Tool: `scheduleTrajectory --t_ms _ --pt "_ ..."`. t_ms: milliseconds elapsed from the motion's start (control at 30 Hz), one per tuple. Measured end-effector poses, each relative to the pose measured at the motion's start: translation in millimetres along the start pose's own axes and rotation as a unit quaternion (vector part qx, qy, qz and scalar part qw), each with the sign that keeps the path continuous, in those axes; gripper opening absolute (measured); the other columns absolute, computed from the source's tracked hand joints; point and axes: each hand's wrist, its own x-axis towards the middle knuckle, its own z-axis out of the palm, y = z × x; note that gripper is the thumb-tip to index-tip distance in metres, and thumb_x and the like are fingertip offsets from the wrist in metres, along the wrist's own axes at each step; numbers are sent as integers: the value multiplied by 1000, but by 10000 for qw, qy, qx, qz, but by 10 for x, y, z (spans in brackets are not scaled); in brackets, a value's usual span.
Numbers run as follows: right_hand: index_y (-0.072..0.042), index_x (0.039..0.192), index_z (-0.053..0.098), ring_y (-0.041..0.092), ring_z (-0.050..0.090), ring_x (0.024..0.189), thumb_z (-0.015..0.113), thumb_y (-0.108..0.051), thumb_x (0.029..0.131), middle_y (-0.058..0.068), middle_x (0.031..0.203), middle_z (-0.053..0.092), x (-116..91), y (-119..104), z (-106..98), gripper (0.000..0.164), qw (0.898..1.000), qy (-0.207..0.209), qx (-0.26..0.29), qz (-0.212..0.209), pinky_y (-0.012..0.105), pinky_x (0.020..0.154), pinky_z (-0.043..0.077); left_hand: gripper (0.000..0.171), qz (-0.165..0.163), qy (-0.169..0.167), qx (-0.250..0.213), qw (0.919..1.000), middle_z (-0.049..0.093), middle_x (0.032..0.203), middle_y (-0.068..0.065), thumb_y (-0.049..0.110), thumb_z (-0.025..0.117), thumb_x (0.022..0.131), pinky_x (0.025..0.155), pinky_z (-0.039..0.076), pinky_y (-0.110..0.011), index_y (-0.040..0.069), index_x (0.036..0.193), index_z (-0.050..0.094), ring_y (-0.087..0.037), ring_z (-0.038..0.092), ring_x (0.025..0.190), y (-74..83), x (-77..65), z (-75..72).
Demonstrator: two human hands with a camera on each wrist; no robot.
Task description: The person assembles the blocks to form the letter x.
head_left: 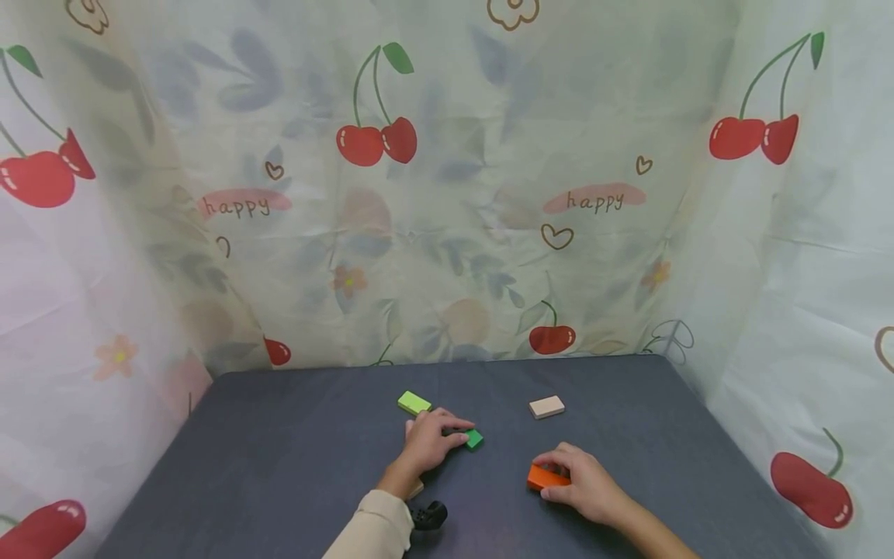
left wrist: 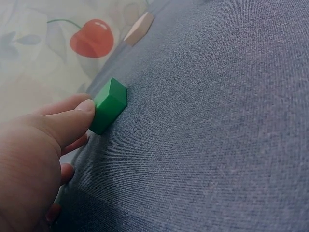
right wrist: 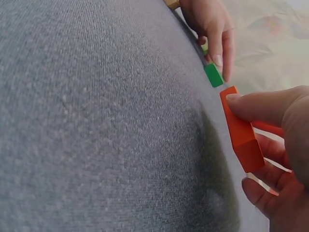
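My left hand (head_left: 427,444) pinches one end of a green block (left wrist: 111,106) between thumb and fingers, near the middle of the table. In the left wrist view the block's free end points away from the fingertips, close over the cloth. My right hand (head_left: 588,485) grips an orange rectangular block (right wrist: 240,130) by its long sides, thumb on one face and fingers on the other. A shadow lies on the cloth beside the orange block in the right wrist view. Just behind the left hand is a yellow-green block (head_left: 414,401), partly covered by it.
A pale wooden block (head_left: 546,407) lies toward the back right. Another light wooden block (head_left: 417,489) shows partly beneath the left wrist, beside a black wrist device (head_left: 429,515). Dark grey cloth (head_left: 279,466) covers the table, and cherry-printed curtains (head_left: 447,233) enclose its back and sides.
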Motion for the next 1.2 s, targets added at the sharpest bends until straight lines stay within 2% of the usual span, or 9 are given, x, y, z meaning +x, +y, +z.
scheduleTrajectory --t_ms 133,333,467,667,933,1200 --pt "-14 110 71 9 49 76 83 -24 77 -7 87 54 -3 -14 17 36 9999 158 -59 21 27 66 40 22 0 -4 14 10000 63 105 11 37 69 90 73 28 -40 37 111 74 -17 51 95 -10 -6 16" --pt "-17 109 72 11 49 77 83 -25 77 -9 87 54 -1 -56 65 35 9982 336 -108 475 28 68 40 22 14 6 -35 10000 63 105 11 36 69 90 73 28 -40 36 112 74 -18 50 95 1 -28 10" --pt "-19 109 72 11 49 78 84 -24 76 -10 87 54 -12 -75 118 36 9957 625 -210 653 28 69 41 22 9 10 -63 10000 62 104 11 35 69 90 73 27 -40 36 111 75 -18 50 94 9 -35 -1" --pt "-20 108 72 10 49 79 86 -20 74 -11 87 54 -16 -105 194 36 9908 1165 -206 662 28 71 42 22 22 19 3 10000 62 104 12 35 69 90 73 28 -40 37 111 74 -17 50 94 0 -26 2" --pt "-19 110 73 9 51 78 86 -14 73 -13 88 54 2 -168 267 39 9833 1654 -81 752 28 72 44 22 46 31 -24 10000 63 104 11 35 69 90 73 28 -40 36 111 74 -17 50 94 9 -29 -16" --pt "-15 109 74 8 50 76 88 -9 69 -11 87 55 36 -210 326 43 9734 2213 -50 593 29 70 44 22 42 43 -7 10000 63 105 11 35 68 90 73 28 -40 36 111 75 -17 49 93 19 -24 -26"
